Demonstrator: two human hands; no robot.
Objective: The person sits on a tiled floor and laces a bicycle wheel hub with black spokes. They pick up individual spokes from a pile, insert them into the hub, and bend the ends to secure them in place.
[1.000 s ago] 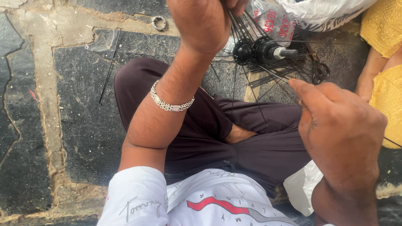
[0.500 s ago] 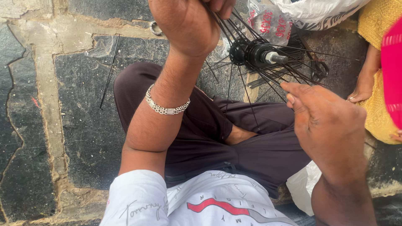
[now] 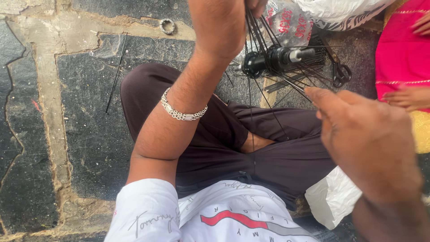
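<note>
The left hand is raised at the top of the view, forearm upright and elbow bent, its fingers closed in a grip, partly cut off by the frame edge. The right hand hovers lower, back up, fingers stretched forward and loosely together.

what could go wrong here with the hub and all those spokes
The left hand bunches many thin spokes above the black hub; some could slip free and fan out. Loose spoke ends near the right hand might poke its fingers. The lone spoke and metal ring on the stone floor could get lost.
</note>
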